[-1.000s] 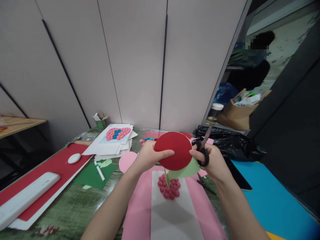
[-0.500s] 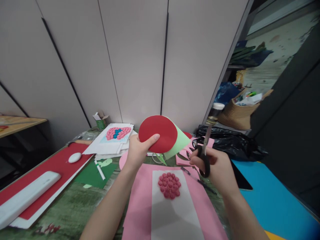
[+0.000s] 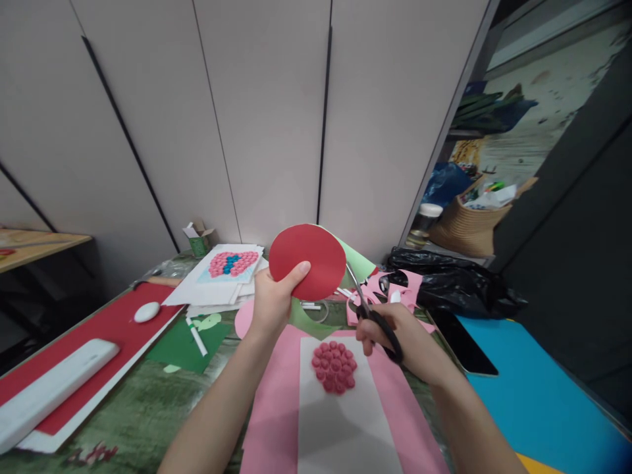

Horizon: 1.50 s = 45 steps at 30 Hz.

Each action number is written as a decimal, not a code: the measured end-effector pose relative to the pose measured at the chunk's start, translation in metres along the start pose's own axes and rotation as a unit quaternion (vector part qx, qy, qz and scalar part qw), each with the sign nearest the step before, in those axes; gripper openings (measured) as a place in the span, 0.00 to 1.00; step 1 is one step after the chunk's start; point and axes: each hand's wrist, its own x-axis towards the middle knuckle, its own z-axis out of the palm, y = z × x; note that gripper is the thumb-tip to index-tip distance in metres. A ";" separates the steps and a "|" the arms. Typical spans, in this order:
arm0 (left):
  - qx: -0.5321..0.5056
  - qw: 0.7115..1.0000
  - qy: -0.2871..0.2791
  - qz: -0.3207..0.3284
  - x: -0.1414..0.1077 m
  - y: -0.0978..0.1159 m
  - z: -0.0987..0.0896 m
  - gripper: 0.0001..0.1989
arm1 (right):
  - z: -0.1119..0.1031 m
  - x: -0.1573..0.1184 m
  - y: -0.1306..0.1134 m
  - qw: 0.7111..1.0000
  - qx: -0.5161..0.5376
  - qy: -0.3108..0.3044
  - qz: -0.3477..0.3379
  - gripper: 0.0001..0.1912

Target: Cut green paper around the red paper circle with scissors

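Observation:
My left hand pinches a red paper disc, thumb on its face. Behind the disc, light green paper sticks out at the right and below, held along with it. My right hand grips black-handled scissors, their blades pointing up at the disc's right edge, where they meet the green paper. Whether the blades are parted I cannot tell. Below both hands lies a white sheet on pink paper, with a cluster of pink rounded pieces on it.
Pink paper scraps and a dark phone-like slab lie at the right, beside blue sheets. At left are a green sheet with a marker, a white mouse and a long white device. Cabinet doors rise behind.
My right hand has moved left and turned the scissors, bringing the blades to the disc's right edge. The disc has shifted slightly left, and the green paper behind it has changed position.

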 end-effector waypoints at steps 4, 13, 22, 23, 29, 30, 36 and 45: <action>0.013 1.000 -0.015 -0.008 -0.004 -0.002 0.001 0.16 | 0.003 0.001 -0.001 0.999 0.030 0.024 -0.010 0.14; 0.064 0.998 -0.002 0.005 -0.011 -0.003 0.002 0.14 | 0.010 0.005 0.000 0.997 0.045 0.063 -0.015 0.14; 0.083 0.996 0.011 0.016 -0.011 -0.004 0.000 0.15 | 0.011 0.007 0.001 0.996 0.037 0.082 -0.014 0.13; 0.081 0.997 0.009 0.018 -0.011 -0.004 0.000 0.15 | 0.012 0.007 0.001 0.996 0.039 0.084 -0.013 0.13; 0.078 0.997 -0.012 0.018 -0.009 -0.002 -0.002 0.15 | 0.010 0.007 0.002 0.996 0.033 0.084 -0.014 0.13; 0.081 0.996 -0.014 0.017 -0.009 -0.001 -0.002 0.15 | 0.009 0.007 0.002 0.996 0.031 0.083 -0.012 0.13; 0.080 0.997 -0.015 0.018 -0.009 0.001 -0.003 0.15 | 0.007 0.005 0.002 0.997 0.023 0.080 -0.006 0.12; 0.086 0.996 -0.018 0.020 -0.007 0.005 -0.004 0.15 | 0.004 0.005 0.001 0.997 -0.003 0.079 -0.005 0.12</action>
